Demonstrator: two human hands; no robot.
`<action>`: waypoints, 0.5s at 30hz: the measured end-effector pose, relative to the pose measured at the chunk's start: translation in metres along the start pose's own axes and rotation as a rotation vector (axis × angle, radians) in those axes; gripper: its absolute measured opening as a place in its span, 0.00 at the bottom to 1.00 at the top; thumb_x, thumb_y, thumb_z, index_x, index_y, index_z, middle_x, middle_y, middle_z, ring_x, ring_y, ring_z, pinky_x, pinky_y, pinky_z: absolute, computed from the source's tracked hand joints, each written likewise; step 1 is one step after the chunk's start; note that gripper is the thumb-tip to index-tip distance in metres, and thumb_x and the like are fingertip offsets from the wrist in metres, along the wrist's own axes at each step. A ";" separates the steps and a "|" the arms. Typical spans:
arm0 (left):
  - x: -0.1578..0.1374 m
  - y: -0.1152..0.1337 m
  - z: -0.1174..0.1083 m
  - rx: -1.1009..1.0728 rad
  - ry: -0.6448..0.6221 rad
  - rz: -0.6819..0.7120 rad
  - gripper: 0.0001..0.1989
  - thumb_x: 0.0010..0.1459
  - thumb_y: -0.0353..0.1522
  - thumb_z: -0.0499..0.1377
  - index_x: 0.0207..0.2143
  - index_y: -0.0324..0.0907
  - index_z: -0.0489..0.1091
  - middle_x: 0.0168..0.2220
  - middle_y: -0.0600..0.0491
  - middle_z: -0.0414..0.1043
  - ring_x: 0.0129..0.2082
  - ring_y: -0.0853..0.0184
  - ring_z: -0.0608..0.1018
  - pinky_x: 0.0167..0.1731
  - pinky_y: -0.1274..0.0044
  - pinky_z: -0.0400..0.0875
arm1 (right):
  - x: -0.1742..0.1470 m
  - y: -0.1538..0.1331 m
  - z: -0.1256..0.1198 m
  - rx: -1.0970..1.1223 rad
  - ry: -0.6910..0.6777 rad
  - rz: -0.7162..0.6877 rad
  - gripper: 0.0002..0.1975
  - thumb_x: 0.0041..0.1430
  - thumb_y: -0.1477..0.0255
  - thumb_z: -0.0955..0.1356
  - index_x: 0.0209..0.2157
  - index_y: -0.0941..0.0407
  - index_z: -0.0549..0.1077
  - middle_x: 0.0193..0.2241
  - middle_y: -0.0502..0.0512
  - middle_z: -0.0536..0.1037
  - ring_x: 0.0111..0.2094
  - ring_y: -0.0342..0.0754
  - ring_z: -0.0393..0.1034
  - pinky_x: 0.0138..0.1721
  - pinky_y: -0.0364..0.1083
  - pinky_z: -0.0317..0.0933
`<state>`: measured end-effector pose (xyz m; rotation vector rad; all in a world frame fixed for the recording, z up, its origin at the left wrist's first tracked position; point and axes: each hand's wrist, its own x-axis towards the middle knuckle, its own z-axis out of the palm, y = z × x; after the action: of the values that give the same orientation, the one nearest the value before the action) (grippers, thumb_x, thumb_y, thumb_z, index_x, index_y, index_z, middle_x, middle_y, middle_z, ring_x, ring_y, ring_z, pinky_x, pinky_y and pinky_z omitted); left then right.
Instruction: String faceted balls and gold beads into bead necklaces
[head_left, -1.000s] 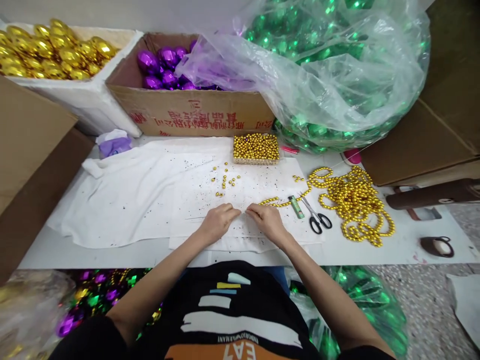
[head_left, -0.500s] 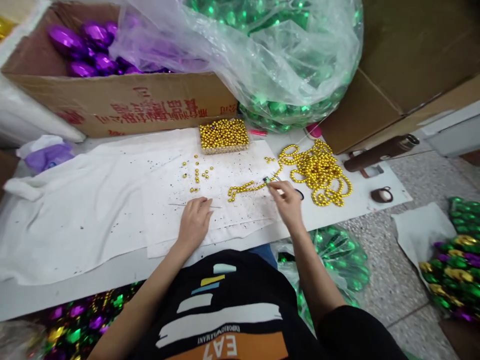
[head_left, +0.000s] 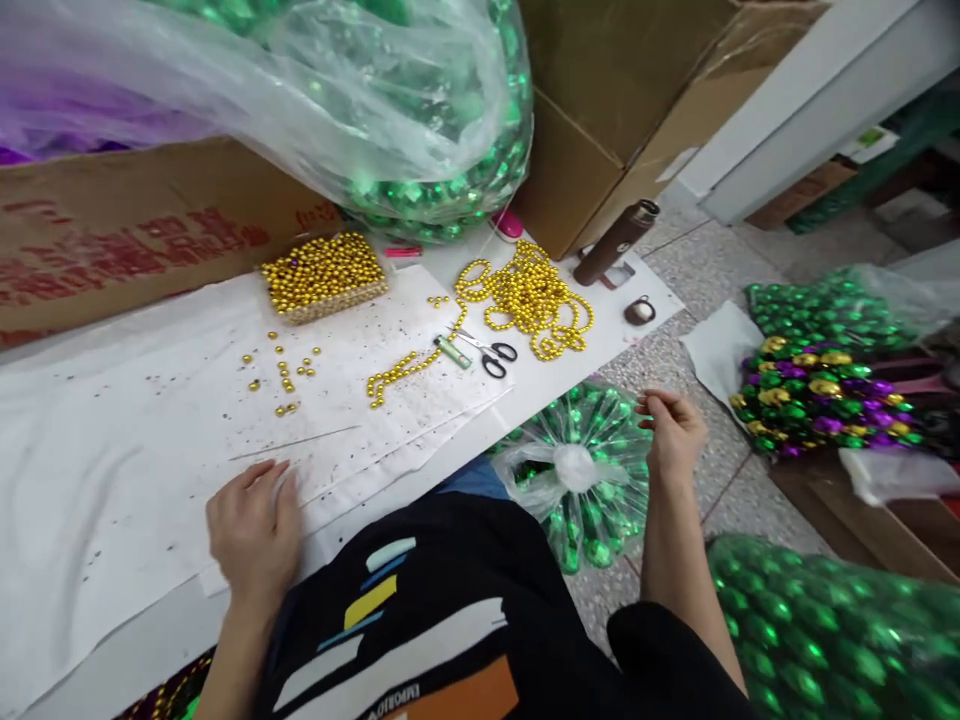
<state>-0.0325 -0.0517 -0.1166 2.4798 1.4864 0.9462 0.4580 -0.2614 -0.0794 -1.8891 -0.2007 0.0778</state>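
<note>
My left hand (head_left: pixel 253 525) rests at the near edge of the white cloth, its fingers loosely bent and apart, holding nothing I can see. Just beyond it lies a long thin needle-like rod (head_left: pixel 300 440). Out past the table edge, my right hand (head_left: pixel 673 438) is raised with thumb and forefinger pinched; whatever is between them is too small to make out. A green lighter (head_left: pixel 452 351) lies beside black-handled scissors (head_left: pixel 492 357). A short gold bead strand (head_left: pixel 401 372) stretches toward a heap of gold bead strings (head_left: pixel 536 295). Loose gold beads (head_left: pixel 285 370) are scattered on the cloth.
A clear box of gold beads (head_left: pixel 326 280) stands before a cardboard box (head_left: pixel 135 235). Behind are bagged green beads (head_left: pixel 420 130). A brown flask (head_left: pixel 619 243) and small dark cup (head_left: pixel 640 310) stand to the right. More green bags (head_left: pixel 577 470) fill the floor.
My right hand has left the lighter on the table and moved right, beyond the table edge. My left hand has drawn back from the thin rod. The view has turned right.
</note>
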 end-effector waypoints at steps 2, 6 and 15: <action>-0.008 -0.004 -0.001 0.008 0.006 -0.054 0.28 0.60 0.32 0.59 0.61 0.66 0.63 0.54 0.53 0.72 0.53 0.48 0.74 0.53 0.49 0.68 | 0.003 0.014 -0.008 -0.042 -0.012 0.046 0.13 0.46 0.64 0.69 0.32 0.57 0.75 0.27 0.50 0.76 0.26 0.43 0.70 0.22 0.40 0.59; -0.020 -0.009 -0.001 0.025 -0.030 -0.152 0.39 0.55 0.32 0.61 0.64 0.76 0.54 0.63 0.62 0.65 0.60 0.44 0.69 0.58 0.43 0.62 | 0.010 0.039 -0.013 -0.132 -0.081 0.140 0.13 0.50 0.65 0.68 0.35 0.58 0.74 0.28 0.50 0.76 0.27 0.42 0.70 0.23 0.39 0.59; -0.023 -0.015 0.008 0.093 0.137 -0.094 0.22 0.55 0.37 0.64 0.50 0.35 0.75 0.53 0.38 0.72 0.56 0.45 0.74 0.56 0.53 0.66 | -0.054 0.124 0.025 -0.458 -0.560 0.557 0.12 0.66 0.66 0.68 0.43 0.60 0.73 0.37 0.53 0.76 0.34 0.43 0.73 0.35 0.45 0.71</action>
<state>-0.0469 -0.0614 -0.1392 2.4256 1.7105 1.0732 0.4133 -0.2866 -0.2071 -2.2926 -0.0640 1.0187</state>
